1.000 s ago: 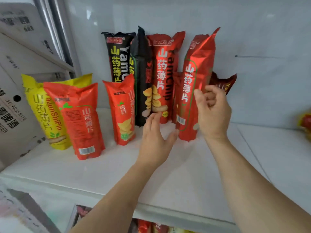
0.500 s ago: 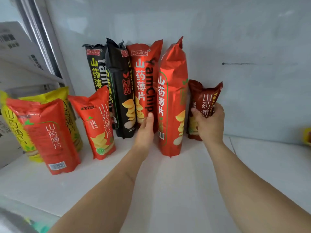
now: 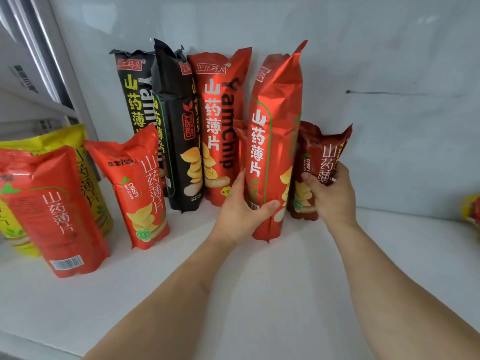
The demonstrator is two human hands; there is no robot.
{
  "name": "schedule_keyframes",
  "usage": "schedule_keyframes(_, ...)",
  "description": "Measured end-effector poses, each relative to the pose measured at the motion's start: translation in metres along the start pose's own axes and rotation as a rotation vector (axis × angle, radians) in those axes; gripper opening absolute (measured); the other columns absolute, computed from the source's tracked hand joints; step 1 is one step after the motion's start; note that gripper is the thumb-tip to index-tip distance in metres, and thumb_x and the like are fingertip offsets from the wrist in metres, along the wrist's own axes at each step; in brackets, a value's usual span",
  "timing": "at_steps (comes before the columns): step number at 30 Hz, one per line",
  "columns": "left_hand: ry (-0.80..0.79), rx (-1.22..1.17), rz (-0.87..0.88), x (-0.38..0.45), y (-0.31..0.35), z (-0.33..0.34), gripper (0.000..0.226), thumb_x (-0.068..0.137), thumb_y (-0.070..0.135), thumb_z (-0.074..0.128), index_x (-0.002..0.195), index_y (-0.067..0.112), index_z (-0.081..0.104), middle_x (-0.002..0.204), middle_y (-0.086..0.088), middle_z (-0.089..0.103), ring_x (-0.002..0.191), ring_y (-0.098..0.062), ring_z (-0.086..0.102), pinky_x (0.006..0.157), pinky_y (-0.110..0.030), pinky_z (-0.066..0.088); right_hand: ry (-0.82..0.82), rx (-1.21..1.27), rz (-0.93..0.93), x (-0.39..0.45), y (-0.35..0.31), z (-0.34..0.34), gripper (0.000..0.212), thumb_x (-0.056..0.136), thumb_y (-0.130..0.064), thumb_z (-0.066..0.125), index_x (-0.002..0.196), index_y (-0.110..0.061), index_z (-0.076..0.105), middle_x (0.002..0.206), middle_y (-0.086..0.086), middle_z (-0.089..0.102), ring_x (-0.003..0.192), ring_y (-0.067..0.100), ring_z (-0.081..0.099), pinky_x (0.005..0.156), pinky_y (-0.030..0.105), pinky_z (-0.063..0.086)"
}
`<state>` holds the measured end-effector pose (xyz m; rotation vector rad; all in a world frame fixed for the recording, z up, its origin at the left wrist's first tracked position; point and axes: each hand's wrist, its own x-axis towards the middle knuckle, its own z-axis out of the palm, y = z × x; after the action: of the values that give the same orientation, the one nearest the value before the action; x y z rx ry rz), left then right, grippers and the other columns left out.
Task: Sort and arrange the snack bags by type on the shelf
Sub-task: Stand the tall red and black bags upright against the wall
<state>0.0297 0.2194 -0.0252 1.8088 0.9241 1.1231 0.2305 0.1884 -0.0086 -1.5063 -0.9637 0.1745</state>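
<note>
left hand (image 3: 240, 211): fingers wrapped around the lower part of tall red bag (image 3: 275, 152), upright on shelf (image 3: 285, 294) | right hand (image 3: 331, 197): fingers closed on small dark bag (image 3: 322, 162) just right of it, by the wall | step: pull the small one out | advice: steady the tall bag so it does not tip, keep labels forward

One head-worn wide-angle view only, so no overlap with another. It looks forward and slightly down onto a white shelf (image 3: 259, 294), facing the pale back wall (image 3: 389, 61) nearly square-on. Close range: both forearms enter from the bottom edge, left hand (image 3: 241, 211) and right hand (image 3: 332, 196) near centre. Standing snack bags (image 3: 220, 126) fill mid-frame. Edges bend, window frame (image 3: 46, 55) slanting at left.
</note>
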Motion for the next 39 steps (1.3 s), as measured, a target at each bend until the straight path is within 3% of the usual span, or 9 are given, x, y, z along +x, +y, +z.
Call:
schedule_keyframes(4,0.055,0.046,0.026,0.009,0.005,0.021,0.092,0.066,0.055,0.084,0.143,0.035,0.035,0.135,0.014,0.052,0.121,-0.004,0.055,0.102,-0.036,0.051,0.006,-0.002,0.024,-0.005,0.001,-0.021,0.057,0.083,-0.038,0.078,0.132,-0.026,0.051,0.096,-0.028,0.058,0.095,0.008,0.061,0.083,0.025,0.046)
schedule_keyframes(9,0.168,0.147,0.043,0.018,0.006,0.052,0.094,0.071,0.054,0.082,0.146,0.021,0.036,0.138,0.001,0.04,0.13,-0.016,0.046,0.107,-0.042,0.047,0.013,0.007,0.055,-0.011,0.003,-0.046,0.055,0.083,-0.041,0.078,0.13,-0.03,0.051,0.101,-0.023,0.061,0.098,0.008,0.064,0.088,0.032,0.053)
schedule_keyframes(12,0.243,0.261,0.054,0.023,0.007,0.064,0.096,0.072,0.064,0.075,0.146,0.019,0.037,0.139,-0.002,0.041,0.132,-0.02,0.043,0.105,-0.047,0.048,0.003,0.01,0.064,-0.017,0.004,-0.054,0.051,0.082,-0.043,0.078,0.124,-0.034,0.05,0.105,-0.02,0.064,0.097,0.004,0.065,0.088,0.034,0.055)
schedule_keyframes(15,0.285,0.326,0.035,0.026,0.01,0.068,0.098,0.071,0.068,0.073,0.147,0.017,0.036,0.138,-0.003,0.043,0.132,-0.021,0.043,0.105,-0.045,0.046,-0.001,0.013,0.071,-0.024,0.003,-0.057,0.059,0.082,-0.044,0.077,0.132,-0.03,0.05,0.107,-0.019,0.064,0.095,-0.001,0.063,0.084,0.03,0.055)
schedule_keyframes(18,0.331,0.269,0.071,0.02,0.013,0.065,0.094,0.077,0.072,0.063,0.147,0.016,0.037,0.141,-0.003,0.042,0.134,-0.021,0.043,0.105,-0.043,0.045,-0.015,0.025,0.064,-0.03,0.001,-0.058,0.059,0.082,-0.043,0.078,0.133,-0.031,0.05,0.103,-0.022,0.063,0.092,-0.005,0.062,0.081,0.026,0.054)
schedule_keyframes(23,0.583,0.141,0.06,0.034,0.021,0.044,0.08,0.088,0.062,0.058,0.143,0.007,0.042,0.141,-0.01,0.043,0.131,-0.026,0.045,0.108,-0.045,0.041,-0.058,0.078,0.078,-0.038,-0.002,-0.059,0.06,0.081,-0.04,0.079,0.133,-0.032,0.05,0.106,-0.021,0.065,0.095,-0.003,0.064,0.082,0.026,0.055)
schedule_keyframes(29,0.554,0.058,-0.083,0.055,0.029,0.04,0.08,0.089,0.062,0.055,0.148,0.012,0.037,0.15,-0.006,0.043,0.138,-0.024,0.042,0.112,-0.046,0.038,-0.086,0.115,0.093,-0.043,-0.005,-0.062,0.052,0.08,-0.039,0.08,0.124,-0.039,0.051,0.104,-0.023,0.066,0.092,-0.003,0.066,0.083,0.028,0.056)
schedule_keyframes(36,0.567,0.084,-0.125,0.063,0.023,0.043,0.075,0.089,0.056,0.06,0.147,0.012,0.041,0.144,-0.008,0.046,0.133,-0.028,0.045,0.109,-0.047,0.04,-0.14,0.141,0.095,-0.046,-0.004,-0.069,0.055,0.081,-0.036,0.08,0.129,-0.034,0.052,0.106,-0.021,0.066,0.094,-0.003,0.066,0.076,0.019,0.053)
schedule_keyframes(39,0.535,0.094,-0.148,0.063,0.022,0.042,0.075,0.087,0.052,0.066,0.145,0.011,0.042,0.141,-0.009,0.044,0.13,-0.028,0.047,0.106,-0.044,0.042,-0.159,0.152,0.095,-0.047,-0.003,-0.07,0.056,0.081,-0.036,0.08,0.13,-0.034,0.053,0.108,-0.021,0.067,0.097,-0.001,0.066,0.079,0.022,0.055)
